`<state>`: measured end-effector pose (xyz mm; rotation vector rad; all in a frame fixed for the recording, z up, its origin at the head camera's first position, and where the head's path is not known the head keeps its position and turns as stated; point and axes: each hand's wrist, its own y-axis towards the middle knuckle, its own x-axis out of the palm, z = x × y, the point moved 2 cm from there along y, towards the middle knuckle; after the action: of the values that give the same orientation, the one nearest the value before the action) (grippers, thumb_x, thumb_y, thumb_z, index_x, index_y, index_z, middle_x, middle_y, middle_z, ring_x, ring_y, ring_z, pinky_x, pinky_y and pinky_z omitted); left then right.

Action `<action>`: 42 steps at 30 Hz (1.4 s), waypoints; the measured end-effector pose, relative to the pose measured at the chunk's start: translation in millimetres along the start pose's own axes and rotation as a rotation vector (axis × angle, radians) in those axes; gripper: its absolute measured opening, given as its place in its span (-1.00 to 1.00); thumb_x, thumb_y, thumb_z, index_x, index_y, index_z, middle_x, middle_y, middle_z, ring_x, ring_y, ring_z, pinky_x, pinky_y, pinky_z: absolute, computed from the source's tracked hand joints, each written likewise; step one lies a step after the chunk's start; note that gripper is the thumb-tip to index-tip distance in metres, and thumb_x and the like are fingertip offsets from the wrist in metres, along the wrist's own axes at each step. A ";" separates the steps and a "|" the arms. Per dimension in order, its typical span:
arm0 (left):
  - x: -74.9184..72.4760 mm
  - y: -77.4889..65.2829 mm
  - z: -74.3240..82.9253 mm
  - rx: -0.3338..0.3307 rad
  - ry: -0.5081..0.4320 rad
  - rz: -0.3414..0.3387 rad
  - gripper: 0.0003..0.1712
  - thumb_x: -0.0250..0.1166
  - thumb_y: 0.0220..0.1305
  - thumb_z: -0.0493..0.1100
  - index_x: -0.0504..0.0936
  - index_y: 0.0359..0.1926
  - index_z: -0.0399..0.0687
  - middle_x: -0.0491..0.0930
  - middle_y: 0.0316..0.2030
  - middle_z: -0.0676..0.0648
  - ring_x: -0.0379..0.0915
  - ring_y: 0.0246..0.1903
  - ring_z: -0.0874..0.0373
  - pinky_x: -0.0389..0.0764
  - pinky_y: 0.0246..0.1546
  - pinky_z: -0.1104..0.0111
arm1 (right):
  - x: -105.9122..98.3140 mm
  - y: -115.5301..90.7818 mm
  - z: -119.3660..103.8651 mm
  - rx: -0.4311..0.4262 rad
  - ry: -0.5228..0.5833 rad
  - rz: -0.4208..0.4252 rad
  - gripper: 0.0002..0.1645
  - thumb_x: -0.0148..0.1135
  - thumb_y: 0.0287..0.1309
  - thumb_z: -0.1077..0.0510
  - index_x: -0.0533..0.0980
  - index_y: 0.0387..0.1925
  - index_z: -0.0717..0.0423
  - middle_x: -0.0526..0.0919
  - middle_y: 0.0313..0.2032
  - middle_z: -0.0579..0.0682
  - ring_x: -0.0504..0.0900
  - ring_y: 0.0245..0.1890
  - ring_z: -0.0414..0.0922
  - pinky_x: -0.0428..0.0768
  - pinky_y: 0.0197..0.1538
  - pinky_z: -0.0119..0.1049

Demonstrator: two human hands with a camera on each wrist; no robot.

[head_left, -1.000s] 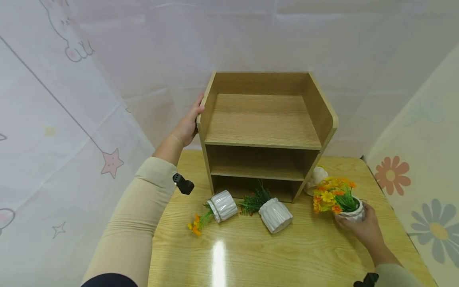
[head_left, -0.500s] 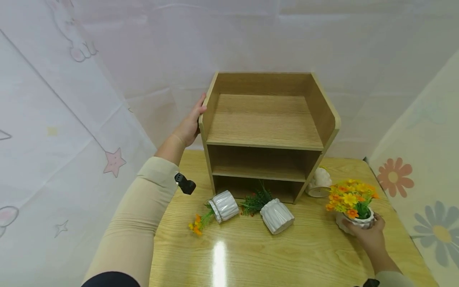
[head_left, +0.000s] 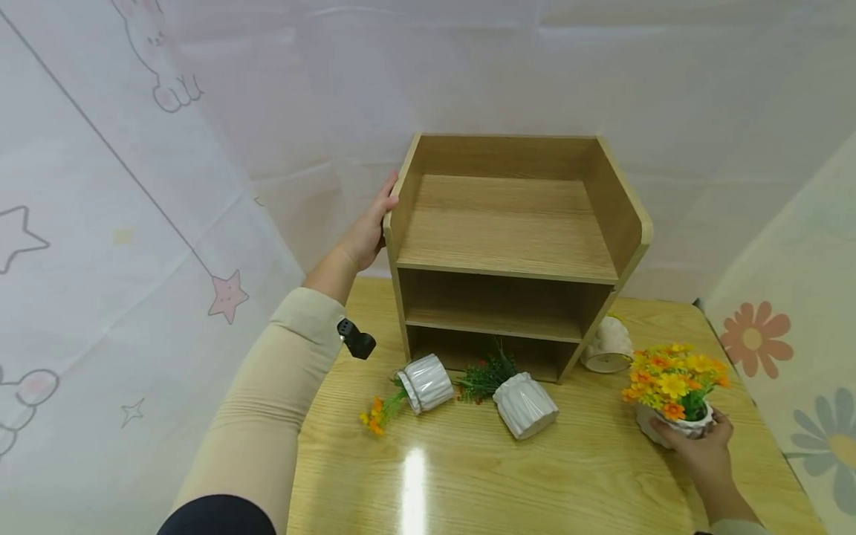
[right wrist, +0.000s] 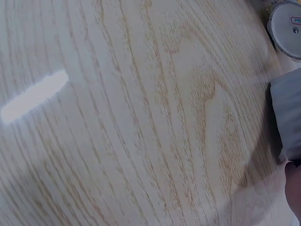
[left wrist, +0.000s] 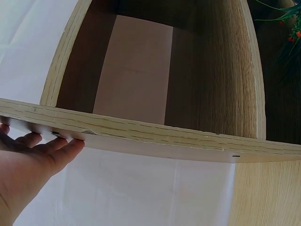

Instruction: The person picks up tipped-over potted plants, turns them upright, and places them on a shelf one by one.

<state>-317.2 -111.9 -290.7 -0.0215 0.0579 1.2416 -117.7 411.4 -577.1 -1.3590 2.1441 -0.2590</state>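
Note:
In the head view, my right hand [head_left: 705, 453] grips the white pot of a potted plant [head_left: 675, 383] with orange and yellow artificial flowers. This plant stands nearly upright over the table's right side; whether its base touches the wood cannot be told. A bit of the pot [right wrist: 288, 113] and my thumb show at the right wrist view's edge. My left hand [head_left: 366, 234] rests against the outer left side of a wooden shelf unit [head_left: 508, 223]. Fairly straight fingers [left wrist: 68, 153] touch that side panel in the left wrist view.
Two white potted plants lie tipped in front of the shelf: one with orange flowers [head_left: 426, 383], one with dark greenery [head_left: 524, 405]. Another white pot [head_left: 607, 345] lies beside the shelf's right side. Printed cloth [head_left: 756, 282] hangs around the wooden table [head_left: 481, 483].
My right hand has drawn the flower pot right and toward me, and turned it from tilted to nearly upright. My left hand stays on the shelf. The head view has shifted slightly.

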 end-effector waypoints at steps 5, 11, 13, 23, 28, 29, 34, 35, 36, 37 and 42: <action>0.5 0.9 -0.3 0.002 0.002 -0.004 -0.22 -0.24 0.36 0.05 -0.29 0.53 0.55 -0.22 0.55 0.00 0.14 0.22 -0.08 0.28 0.07 0.20 | 2.1 -1.7 4.1 -0.030 0.005 0.004 0.35 0.29 0.15 -0.11 -0.63 0.41 -0.18 -0.40 0.50 0.24 -0.23 0.52 0.17 -0.05 0.53 -0.05; 0.1 1.6 -1.1 0.000 0.007 -0.011 -0.22 -0.24 0.36 0.06 -0.29 0.53 0.57 -0.23 0.55 0.01 0.13 0.24 -0.10 0.27 0.11 0.17 | 4.4 -0.6 9.6 -0.032 0.013 0.011 0.35 0.30 0.15 -0.13 -0.63 0.39 -0.25 -0.41 0.51 0.21 -0.23 0.52 0.16 -0.05 0.52 -0.03; -0.3 1.9 -1.4 0.001 0.009 -0.014 -0.22 -0.24 0.36 0.06 -0.29 0.53 0.57 -0.25 0.55 0.01 0.12 0.25 -0.10 0.26 0.13 0.15 | 5.8 -1.5 9.8 -0.020 0.018 0.024 0.34 0.32 0.14 -0.13 -0.61 0.38 -0.30 -0.37 0.51 0.17 -0.19 0.52 0.12 -0.01 0.52 -0.10; -4.9 -0.6 -1.0 0.007 0.004 -0.005 -0.23 -0.25 0.37 0.06 -0.29 0.53 0.56 -0.27 0.56 0.01 0.10 0.27 -0.13 0.23 0.19 0.09 | 13.1 0.4 10.6 -0.031 0.112 0.022 0.31 0.34 0.13 -0.08 -0.56 0.36 -0.42 -0.39 0.53 0.06 -0.21 0.54 -0.08 -0.03 0.51 -0.31; -6.9 -2.1 0.0 0.004 0.013 -0.004 -0.22 -0.26 0.36 0.07 -0.30 0.53 0.56 -0.28 0.55 0.02 0.10 0.27 -0.12 0.23 0.17 0.11 | 16.6 1.9 10.3 -0.054 0.181 0.010 0.34 0.34 0.14 -0.03 -0.61 0.35 -0.52 -0.47 0.53 -0.03 -0.29 0.55 -0.15 -0.11 0.53 -0.30; -7.0 -2.1 0.1 0.004 0.016 -0.004 -0.22 -0.26 0.36 0.07 -0.30 0.53 0.56 -0.28 0.55 0.02 0.09 0.27 -0.12 0.23 0.17 0.11 | 16.9 1.8 10.3 -0.061 0.173 0.006 0.35 0.33 0.15 -0.03 -0.62 0.35 -0.54 -0.48 0.53 -0.05 -0.31 0.55 -0.15 -0.13 0.53 -0.29; -6.9 -2.5 0.7 -0.003 0.017 0.005 -0.23 -0.26 0.36 0.07 -0.29 0.53 0.57 -0.28 0.55 0.02 0.09 0.29 -0.13 0.22 0.20 0.08 | 18.4 0.9 10.4 -0.115 0.091 0.034 0.43 0.39 0.10 0.01 -0.62 0.40 -0.51 -0.50 0.53 -0.09 -0.36 0.54 -0.09 -0.25 0.54 -0.18; -6.7 -2.8 0.9 -0.005 0.016 0.007 -0.23 -0.25 0.36 0.07 -0.29 0.53 0.58 -0.28 0.56 0.02 0.09 0.29 -0.13 0.22 0.21 0.07 | 18.5 0.8 10.6 -0.124 0.072 0.042 0.44 0.41 0.09 0.02 -0.61 0.41 -0.49 -0.49 0.53 -0.08 -0.36 0.54 -0.06 -0.26 0.54 -0.15; -6.4 -3.0 0.9 -0.007 0.015 0.008 -0.23 -0.25 0.37 0.06 -0.29 0.53 0.58 -0.29 0.56 0.03 0.08 0.29 -0.13 0.22 0.22 0.06 | 18.8 0.8 10.7 -0.133 0.062 0.050 0.45 0.42 0.07 0.03 -0.59 0.41 -0.49 -0.48 0.53 -0.08 -0.35 0.54 -0.04 -0.26 0.54 -0.12; -6.1 -2.7 0.6 -0.009 0.017 0.008 -0.24 -0.26 0.37 0.06 -0.29 0.52 0.59 -0.29 0.56 0.03 0.08 0.30 -0.13 0.21 0.23 0.06 | 18.8 0.5 10.8 -0.142 0.045 0.058 0.45 0.43 0.06 0.03 -0.59 0.42 -0.47 -0.47 0.53 -0.06 -0.34 0.54 -0.01 -0.26 0.54 -0.09; -4.8 -0.9 -1.1 -0.009 0.018 0.002 -0.24 -0.26 0.38 0.06 -0.29 0.52 0.61 -0.32 0.56 0.05 0.07 0.30 -0.11 0.20 0.24 0.06 | 18.7 -1.0 11.9 -0.142 0.021 0.094 0.47 0.46 0.02 0.04 -0.55 0.44 -0.45 -0.44 0.54 0.00 -0.29 0.54 0.06 -0.23 0.54 -0.04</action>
<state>-317.9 -116.7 -291.5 -0.0402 0.0684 1.2439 -116.1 396.2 -593.2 -1.3333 2.2736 -0.0865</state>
